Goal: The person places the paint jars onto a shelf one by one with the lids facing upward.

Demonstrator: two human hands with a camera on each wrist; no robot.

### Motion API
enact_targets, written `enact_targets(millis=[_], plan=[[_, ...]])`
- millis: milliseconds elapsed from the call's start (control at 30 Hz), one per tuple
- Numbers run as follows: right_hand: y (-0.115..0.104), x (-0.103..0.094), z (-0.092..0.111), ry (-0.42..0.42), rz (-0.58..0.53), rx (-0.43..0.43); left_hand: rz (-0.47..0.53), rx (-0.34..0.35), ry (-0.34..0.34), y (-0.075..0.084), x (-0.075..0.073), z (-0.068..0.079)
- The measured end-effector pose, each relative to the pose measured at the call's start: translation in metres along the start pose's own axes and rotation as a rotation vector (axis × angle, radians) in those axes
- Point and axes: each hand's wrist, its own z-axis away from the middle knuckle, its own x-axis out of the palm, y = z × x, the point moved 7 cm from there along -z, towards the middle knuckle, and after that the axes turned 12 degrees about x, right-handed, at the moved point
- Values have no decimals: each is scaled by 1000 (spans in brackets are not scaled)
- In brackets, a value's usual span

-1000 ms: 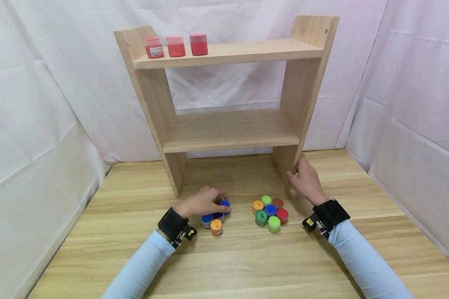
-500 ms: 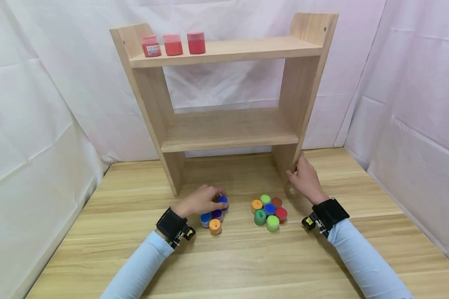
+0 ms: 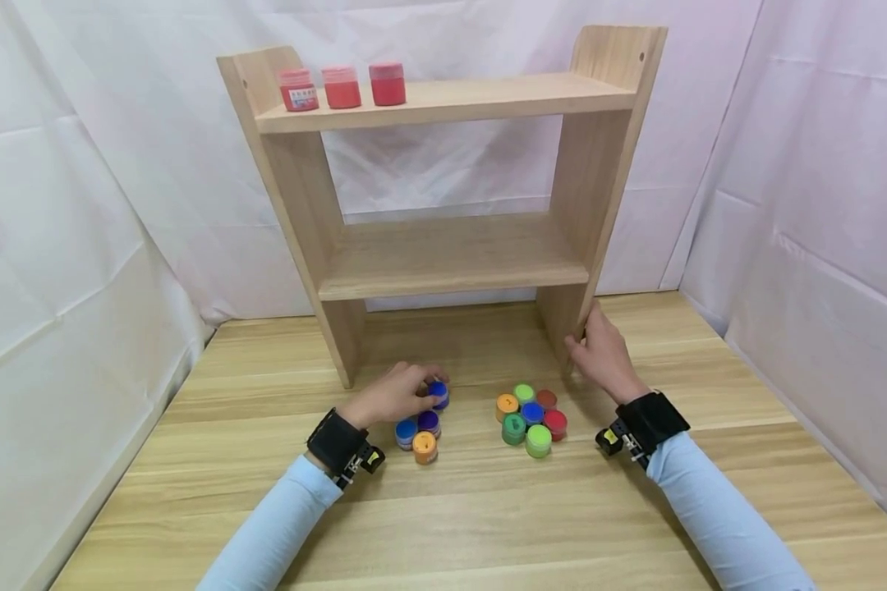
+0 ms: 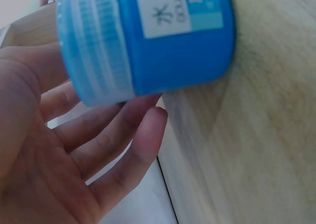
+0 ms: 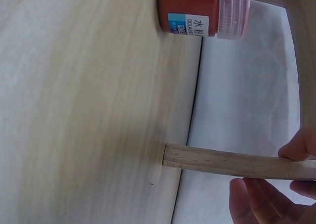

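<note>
Honestly the only real change was at the left hand (image 3: 393, 396): the dark blue jar (image 3: 439, 391) had slid a bit toward the shelf unit (image 3: 451, 254), and a gap had opened behind it to the purple jar (image 3: 429, 422). Thumb and fingers were pinching that dark blue jar from either side, though the left wrist view hardly helped, since a blue jar blocked it. The purple jar, light blue jar (image 3: 406, 432) and orange jar (image 3: 425, 447) sat bunched on the near side of the pinch and hadn't shifted. Right hand (image 3: 604, 359) hadn't budged either, gripping the right side panel (image 3: 590, 189) low down, with the seven-jar cluster (image 3: 533, 413) to the left of that grip. The red jars (image 3: 341, 88) stayed put on top, well above both grips. I'd read it as one jar getting parted from its bunch, with the other hand maybe steadying things. Couldn't tell if it was off the tabletop.
</note>
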Motion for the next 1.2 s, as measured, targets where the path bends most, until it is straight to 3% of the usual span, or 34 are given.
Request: enact_targets(millis=[567, 900, 1200], plan=[[-2, -2, 0, 12, 24, -12, 44, -6, 6, -1, -1, 1], [0, 1, 0, -3, 16, 4, -9, -26, 40, -6, -4, 3], [0, 1, -1, -2, 2, 0, 7, -27, 48, -12, -3, 2]])
